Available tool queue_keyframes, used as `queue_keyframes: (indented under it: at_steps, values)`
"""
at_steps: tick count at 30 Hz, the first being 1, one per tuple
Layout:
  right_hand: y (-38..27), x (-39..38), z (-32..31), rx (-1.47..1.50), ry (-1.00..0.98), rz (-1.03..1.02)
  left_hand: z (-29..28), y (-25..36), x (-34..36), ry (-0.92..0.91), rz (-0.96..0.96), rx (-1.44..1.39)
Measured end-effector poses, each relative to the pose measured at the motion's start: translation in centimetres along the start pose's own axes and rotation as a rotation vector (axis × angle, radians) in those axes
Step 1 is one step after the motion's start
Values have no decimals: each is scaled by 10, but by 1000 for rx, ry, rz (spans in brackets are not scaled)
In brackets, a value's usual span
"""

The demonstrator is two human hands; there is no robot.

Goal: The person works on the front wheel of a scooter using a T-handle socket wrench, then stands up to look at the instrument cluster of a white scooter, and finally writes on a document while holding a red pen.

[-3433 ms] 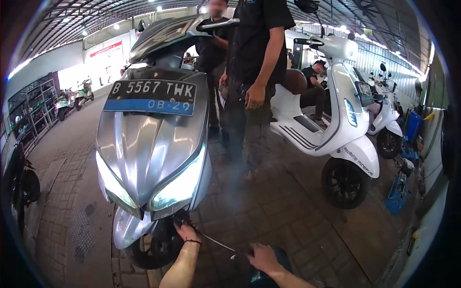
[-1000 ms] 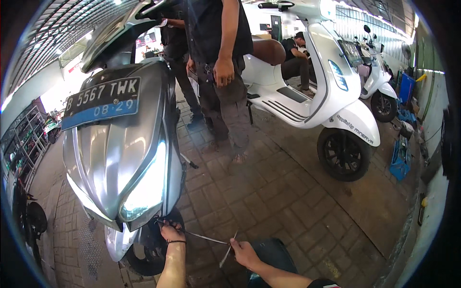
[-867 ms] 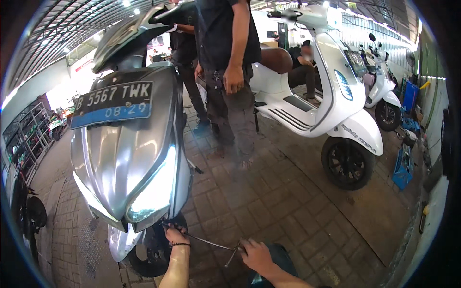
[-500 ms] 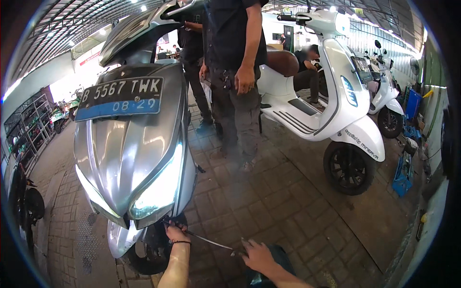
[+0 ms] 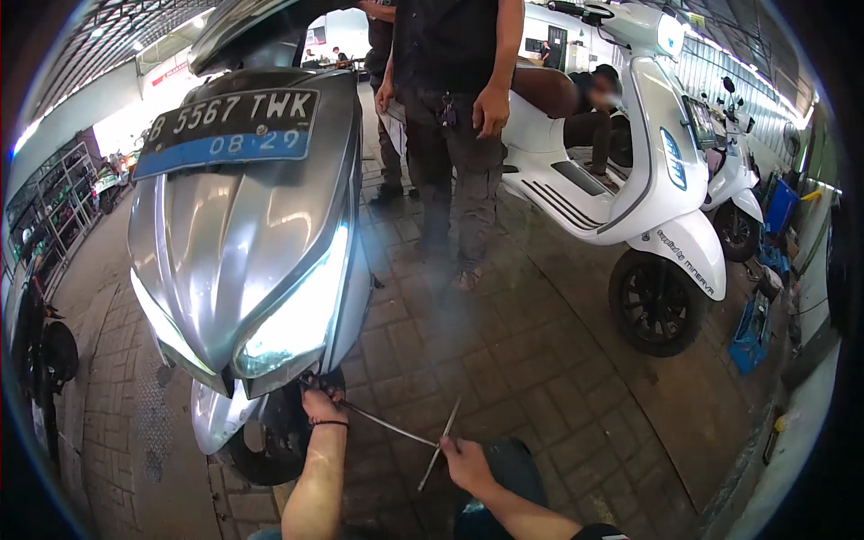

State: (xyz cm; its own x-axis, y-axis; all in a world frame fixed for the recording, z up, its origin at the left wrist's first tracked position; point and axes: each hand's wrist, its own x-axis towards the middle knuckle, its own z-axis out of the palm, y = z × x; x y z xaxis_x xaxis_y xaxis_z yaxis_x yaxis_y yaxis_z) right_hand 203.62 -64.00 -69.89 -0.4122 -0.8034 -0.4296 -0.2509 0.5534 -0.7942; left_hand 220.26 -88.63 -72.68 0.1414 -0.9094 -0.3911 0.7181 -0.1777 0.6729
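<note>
Gripping the T-wrench (image 5: 396, 427) at its crossbar: right hand (image 5: 466, 465), near and to the right of the silver scooter (image 5: 236, 238). Fingers curled together, pinching the joint of bar and shaft with the thumb; both bar ends project free, one far, one near.

Left hand (image 5: 321, 402): at the shaft's left end, below the right-side headlight (image 5: 292, 337), just beside the front wheel (image 5: 286, 432). Fingers bent inward; in that shadow, cannot tell whether they pinch the shaft or brace beside it. Shaft tip: hidden.

T-wrench: one, thin, metal; spans the gap between the hands, shaft slanting from the left hand toward the near right.

Handling, as judged: left hand best used as guide, steadying the tip square in its seat; right hand best supplying a smooth turn about the shaft's own line. Light pressure along the shaft advisable; a sideways pull on the bar would likely tilt the tip and let it slip.

Clearance: right knee (image 5: 522, 477) just to the right of the right hand; bar's sweep best watched there.

Surroundings: white scooter (image 5: 630, 202), far right; person (image 5: 454, 99) standing on the far side, well apart from the tool.
</note>
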Motion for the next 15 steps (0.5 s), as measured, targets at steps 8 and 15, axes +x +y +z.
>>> queue_keyframes:
  at_steps: [8,15]
  values:
    - [-2,1,-22,-474,567,-1041,-8,-3,18,1,-30,71]
    - [-11,-2,-11,-303,236,-380,-36,-12,45,-216,-169,-290]
